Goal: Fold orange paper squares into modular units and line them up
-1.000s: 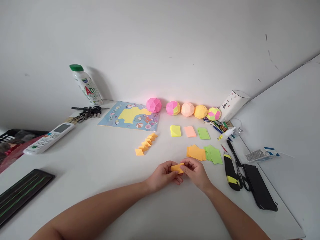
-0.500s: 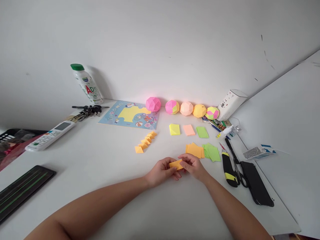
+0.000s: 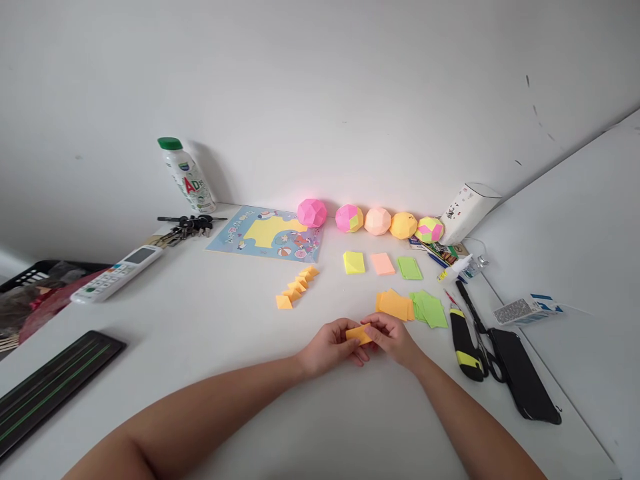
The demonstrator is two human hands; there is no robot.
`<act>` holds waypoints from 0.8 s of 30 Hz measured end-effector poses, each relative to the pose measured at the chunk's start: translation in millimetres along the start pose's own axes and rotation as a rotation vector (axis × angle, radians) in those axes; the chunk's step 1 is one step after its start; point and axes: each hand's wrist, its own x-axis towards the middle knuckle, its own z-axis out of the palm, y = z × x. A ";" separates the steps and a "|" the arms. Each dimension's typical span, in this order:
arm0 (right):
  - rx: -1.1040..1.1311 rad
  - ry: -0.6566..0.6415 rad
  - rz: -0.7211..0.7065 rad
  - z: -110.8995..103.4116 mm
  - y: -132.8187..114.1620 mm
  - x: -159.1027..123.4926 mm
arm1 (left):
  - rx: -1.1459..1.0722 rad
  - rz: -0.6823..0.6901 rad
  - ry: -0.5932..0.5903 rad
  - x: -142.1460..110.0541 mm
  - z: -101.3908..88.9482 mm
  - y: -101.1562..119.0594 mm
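Note:
Between my two hands is a small folded piece of orange paper (image 3: 358, 335). My left hand (image 3: 326, 347) grips its left end between thumb and fingers. My right hand (image 3: 395, 341) pinches its right end, the thumb lying on top. Just beyond my right hand lie loose orange paper squares (image 3: 395, 305), touching or close to a pile of green paper squares (image 3: 429, 309). A slanting row of folded orange paper pieces (image 3: 295, 288) rests farther off to the left. Small yellow (image 3: 354, 263), pink (image 3: 383, 264) and green (image 3: 410, 269) paper stacks sit behind the loose squares.
Several faceted paper balls (image 3: 377, 221) line the wall beside a blue picture sheet (image 3: 235, 241). At left are a bottle (image 3: 190, 180), keys (image 3: 187, 228), a remote (image 3: 117, 275) and a dark tray-like object (image 3: 60, 387). At right lie a utility knife (image 3: 465, 347), scissors (image 3: 487, 353) and a black case (image 3: 525, 377).
The view has shifted slightly, so everything appears a little lower and farther right. Both hands keep hold of the orange paper, with little change in their grip.

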 end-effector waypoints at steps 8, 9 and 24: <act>0.029 -0.008 0.007 1.6 -0.3 0.6 | 0.006 -0.030 0.011 -1.3 0.4 2.9; 0.027 -0.011 0.006 1.6 -0.7 0.7 | 0.007 -0.032 0.016 -1.4 0.4 2.7; 0.025 0.019 -0.008 5.1 -12.5 -0.3 | 0.022 -0.072 0.084 -4.1 0.3 4.9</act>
